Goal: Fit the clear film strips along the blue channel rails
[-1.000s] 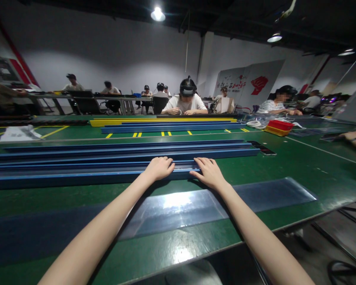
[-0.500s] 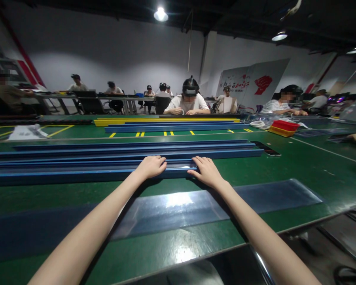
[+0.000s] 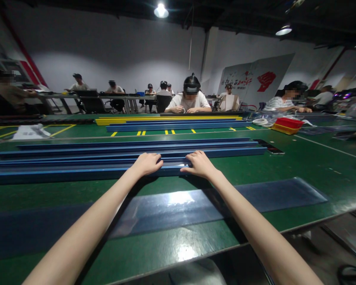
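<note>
A long blue channel-shaped strip [image 3: 77, 174] lies across the green table in front of me, its right end near my hands. My left hand [image 3: 147, 163] is curled over it, fingers on the far rim and thumb at the near side. Close to its end, my right hand [image 3: 199, 164] grips the same channel strip, thumb on the near wall and fingertips over the far edge. A clear plastic strip [image 3: 178, 209] is visible in the channel's shallow trough only as a shine; a wide clear sheet lies flat beneath my forearms.
Behind lie more blue channel strips [image 3: 219, 152] and a dark phone [image 3: 271, 147]. Farther off are yellow strips [image 3: 166, 120], a red and yellow tray [image 3: 287, 124] and white tape rolls [image 3: 260, 122]. A co-worker [image 3: 190, 99] sits opposite. The table's near edge [image 3: 213, 249] runs below my arms.
Both hands have shifted slightly left along the blue channel strip, as the view tilts a little. The strip and the clear sheet stay in place.
</note>
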The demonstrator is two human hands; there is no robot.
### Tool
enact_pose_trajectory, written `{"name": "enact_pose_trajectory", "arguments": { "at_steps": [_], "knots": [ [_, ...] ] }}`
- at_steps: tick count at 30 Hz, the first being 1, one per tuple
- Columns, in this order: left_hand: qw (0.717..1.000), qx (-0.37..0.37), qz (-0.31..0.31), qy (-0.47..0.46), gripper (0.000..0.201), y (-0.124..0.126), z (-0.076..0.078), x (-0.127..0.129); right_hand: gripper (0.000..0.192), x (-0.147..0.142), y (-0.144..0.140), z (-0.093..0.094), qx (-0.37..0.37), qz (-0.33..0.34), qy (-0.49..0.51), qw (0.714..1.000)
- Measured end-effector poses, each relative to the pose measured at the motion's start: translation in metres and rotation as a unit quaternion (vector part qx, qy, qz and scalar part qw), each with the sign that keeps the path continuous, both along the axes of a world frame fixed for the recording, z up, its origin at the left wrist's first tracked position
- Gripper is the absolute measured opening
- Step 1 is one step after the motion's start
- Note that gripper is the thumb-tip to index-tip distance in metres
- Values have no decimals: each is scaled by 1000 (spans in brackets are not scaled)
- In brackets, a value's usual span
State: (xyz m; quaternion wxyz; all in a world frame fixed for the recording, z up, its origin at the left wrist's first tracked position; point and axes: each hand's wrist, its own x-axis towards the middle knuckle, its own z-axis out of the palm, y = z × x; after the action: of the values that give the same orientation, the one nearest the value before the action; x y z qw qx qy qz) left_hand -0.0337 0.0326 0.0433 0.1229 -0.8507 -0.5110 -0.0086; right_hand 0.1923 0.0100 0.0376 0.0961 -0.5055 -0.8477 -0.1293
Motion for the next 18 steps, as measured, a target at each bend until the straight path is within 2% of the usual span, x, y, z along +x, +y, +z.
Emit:
{"name": "enact_pose_trajectory", "arguments": {
  "at_steps": [5, 10, 15, 18],
  "knots": [
    [1000, -3, -8, -17, 39, -1, -1, 13, 56, 4, 8, -9, -6, 11, 62, 998],
    [999, -25, 15, -43, 39, 0, -8, 18, 59, 10, 15, -20, -13, 34, 162, 986],
    [998, 1, 10, -56, 38, 1, -13, 17, 56, 12, 14, -25, 14, 49, 186, 981],
    [998, 8, 9, -57, 38, 0, -13, 17, 56, 10, 8, -25, 5, 39, 163, 986]
  ]
}}
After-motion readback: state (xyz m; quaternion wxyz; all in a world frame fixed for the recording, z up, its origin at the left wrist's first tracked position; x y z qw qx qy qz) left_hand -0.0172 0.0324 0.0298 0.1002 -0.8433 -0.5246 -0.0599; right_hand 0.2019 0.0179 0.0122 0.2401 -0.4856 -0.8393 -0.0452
